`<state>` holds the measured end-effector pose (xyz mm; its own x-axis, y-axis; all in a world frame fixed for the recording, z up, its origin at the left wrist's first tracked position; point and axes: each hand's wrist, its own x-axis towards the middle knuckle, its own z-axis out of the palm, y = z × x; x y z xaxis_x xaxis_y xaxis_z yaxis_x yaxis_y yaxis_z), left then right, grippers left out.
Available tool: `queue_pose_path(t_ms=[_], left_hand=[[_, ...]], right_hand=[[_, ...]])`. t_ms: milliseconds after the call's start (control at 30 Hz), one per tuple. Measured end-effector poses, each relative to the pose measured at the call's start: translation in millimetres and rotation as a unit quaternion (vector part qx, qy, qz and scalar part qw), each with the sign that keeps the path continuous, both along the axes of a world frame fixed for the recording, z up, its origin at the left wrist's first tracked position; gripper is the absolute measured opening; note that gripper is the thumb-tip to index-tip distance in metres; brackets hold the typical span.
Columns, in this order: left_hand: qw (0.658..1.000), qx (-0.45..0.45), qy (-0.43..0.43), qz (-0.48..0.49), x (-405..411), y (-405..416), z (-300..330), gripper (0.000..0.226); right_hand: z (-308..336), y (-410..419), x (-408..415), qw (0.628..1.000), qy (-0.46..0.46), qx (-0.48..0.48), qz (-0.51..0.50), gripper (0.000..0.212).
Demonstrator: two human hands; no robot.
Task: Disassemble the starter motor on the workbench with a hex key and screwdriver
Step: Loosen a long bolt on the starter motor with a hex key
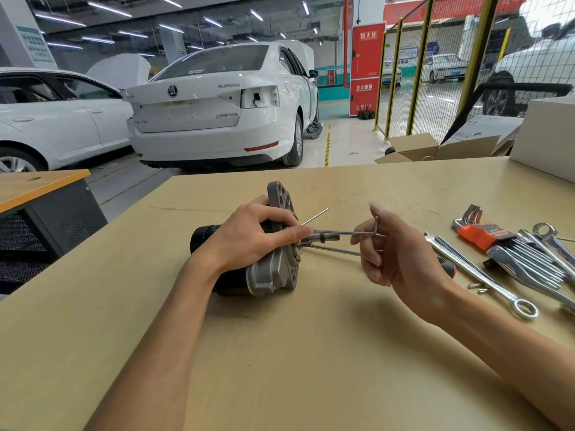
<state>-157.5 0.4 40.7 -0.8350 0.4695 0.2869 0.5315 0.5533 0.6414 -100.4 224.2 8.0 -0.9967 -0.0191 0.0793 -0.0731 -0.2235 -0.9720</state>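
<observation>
Head view
Tabletop (311,353): pale wood; its far edge runs across the middle of the picture, its left edge slants down toward the lower left. Bare surface fills the near half, around and between the forearms.
Right side: a long ring spanner (485,276) lies just right of the right wrist, with a set of hex keys in an orange holder (482,236) and more spanners (541,262) beyond it, crowding that edge.
Far right corner: a white box (547,135) stands on the tabletop, with an open cardboard box (435,149) behind the far edge.
Beyond the tabletop: a white car (217,104) on the workshop floor and a yellow mesh fence (435,73) to the right.
Starter motor (267,275): lies on its side near the middle of the tabletop, black body to the left, grey flanged end facing right.
Left hand (252,237): rests over the top of the motor, fingers curled round the housing at the flange.
Right hand (392,250): just right of the motor, not touching it; fingers pinch the bent end of the hex key (348,233).
Hex key: long arm roughly level, its tip at the flange face beside the left fingertips.
Thin rods: two stand out from the flange, one rising to the upper right, one below the hex key.
</observation>
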Motion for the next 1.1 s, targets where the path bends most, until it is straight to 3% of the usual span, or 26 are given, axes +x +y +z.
queue_pose_path(t_ms=[200, 367, 667, 800, 967, 1100], left_hand=[[1.000, 0.000, -0.004, 0.002, 1.9, 0.7, 1.8, 0.030], [1.000, -0.006, -0.005, 0.007, 2.8, 1.8, 2.8, 0.031], [1.000, 0.005, -0.003, -0.001, 2.5, 1.6, 1.8, 0.024], [1.000, 0.005, -0.006, -0.001, 2.3, 1.6, 2.3, 0.031], [1.000, 0.003, -0.010, -0.002, 3.0, 1.2, 2.8, 0.031], [1.000, -0.005, -0.009, 0.005, 4.3, 2.1, 3.6, 0.029]], right_hand=[[-5.1, 2.0, -2.0, 0.998, 0.050, -0.005, 0.030, 0.026], [-8.3, 3.6, -3.4, 0.998, 0.060, 0.025, -0.003, 0.045], [-6.1, -0.6, -1.7, 0.999, 0.023, 0.025, -0.042, 0.034], [-2.9, 0.0, -1.6, 1.000, 0.004, 0.006, -0.003, 0.057], [-4.9, 0.8, -0.8, 0.998, 0.045, -0.022, 0.037, 0.030], [-8.3, 3.1, -2.4, 0.998, 0.056, 0.029, 0.002, 0.041]])
